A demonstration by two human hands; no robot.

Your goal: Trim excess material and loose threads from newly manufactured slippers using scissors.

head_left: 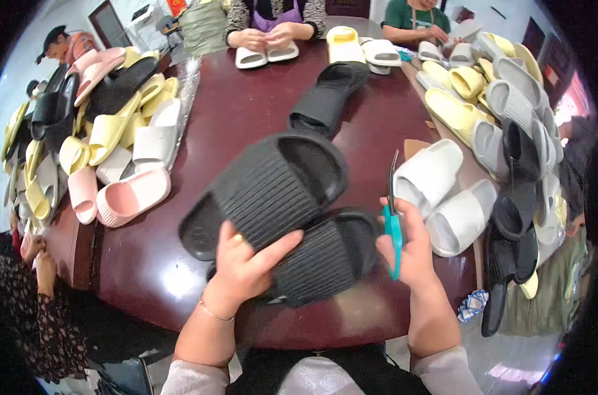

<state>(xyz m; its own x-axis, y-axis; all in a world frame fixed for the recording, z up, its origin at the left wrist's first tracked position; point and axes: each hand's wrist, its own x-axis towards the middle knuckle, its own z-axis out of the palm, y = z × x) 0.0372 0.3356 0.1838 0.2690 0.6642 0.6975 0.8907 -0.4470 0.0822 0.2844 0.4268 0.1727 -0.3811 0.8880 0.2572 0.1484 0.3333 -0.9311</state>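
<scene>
A pair of black ribbed slide slippers is tilted above the table in front of me. My left hand (243, 266) grips them at the near side, with its thumb and forefinger spread over the ribbed straps. The upper slipper (263, 187) overlaps the lower slipper (315, 270), and both toe openings point right. At the right, my right hand (414, 247) is closed round teal-handled snips (396, 240), whose dark, slim blades point up and away. The snips are close to the lower slipper's right end but apart from it.
White slippers (457, 214) lie right of my right hand. Farther off are dark grey slippers (315, 105) on the dark red table (213, 99). Mixed slippers are piled left (108, 131) and right (509, 99). Co-workers' hands handle slippers across the table; another person sits at left.
</scene>
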